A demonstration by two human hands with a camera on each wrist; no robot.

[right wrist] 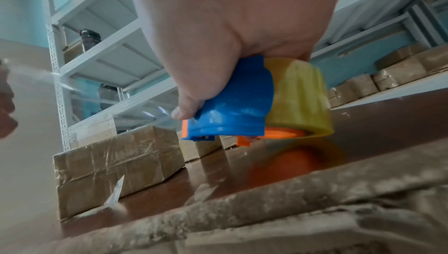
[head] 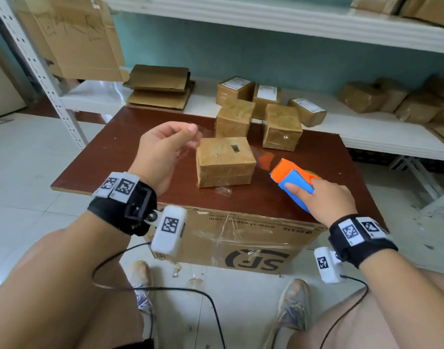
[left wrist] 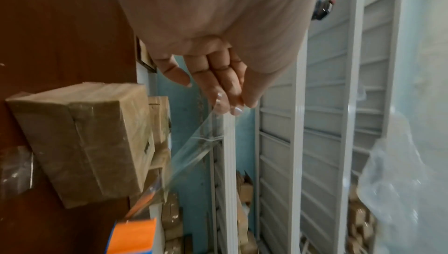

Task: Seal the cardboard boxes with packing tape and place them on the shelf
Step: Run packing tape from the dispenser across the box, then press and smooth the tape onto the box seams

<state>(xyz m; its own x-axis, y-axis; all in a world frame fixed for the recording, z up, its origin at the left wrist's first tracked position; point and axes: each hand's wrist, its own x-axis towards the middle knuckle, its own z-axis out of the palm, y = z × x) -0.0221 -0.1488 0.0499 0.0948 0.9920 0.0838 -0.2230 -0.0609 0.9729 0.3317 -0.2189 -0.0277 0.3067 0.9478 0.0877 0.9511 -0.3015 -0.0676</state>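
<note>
Head view is showing a white shelf (head: 367,132) running behind a dark red-brown worktop (head: 115,157), which is sitting on a large printed carton (head: 241,245). Five small brown boxes, some bearing white labels, are clustering at the worktop's far edge and on the shelf just behind it. A sixth cardboard box (head: 224,165) is lying nearer, in the middle of the worktop, between the two hands; it is brown, wrapped in glossy clear tape that is wrinkling along its sides, with a small dark mark on top. To its right, the right hand (head: 326,200) is gripping an orange-and-blue tape dispenser (head: 291,182) loaded with a yellowish roll, held just above the worktop. A clear strip of tape (left wrist: 194,143) is stretching from the dispenser over the box to the raised left hand (head: 165,149), whose fingers (left wrist: 225,93) are pinching its free end.
</note>
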